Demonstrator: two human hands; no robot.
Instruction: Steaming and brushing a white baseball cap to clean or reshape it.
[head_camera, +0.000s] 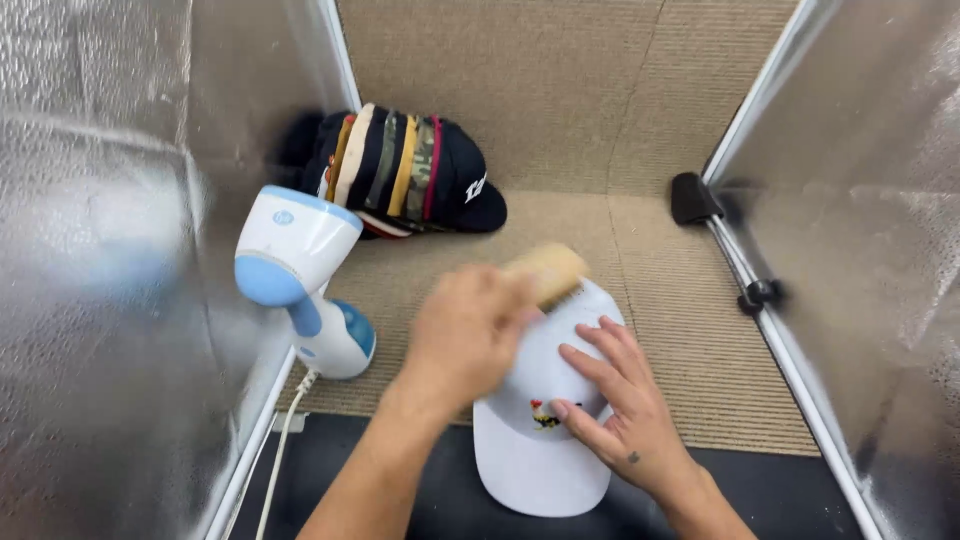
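While left hand (465, 335) brushes, right hand (615, 405) steadies white cap (535, 455).

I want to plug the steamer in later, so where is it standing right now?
The white and blue steamer stands upright at the left of the head view, against the silver wall, just in front of the stack of caps.

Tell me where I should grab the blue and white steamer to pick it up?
Probably grip the steamer by its narrow blue neck, between the wide head and the round base. It stands upright against the shiny left wall, so come from the right, the open carpet side; the left hand is nearest.
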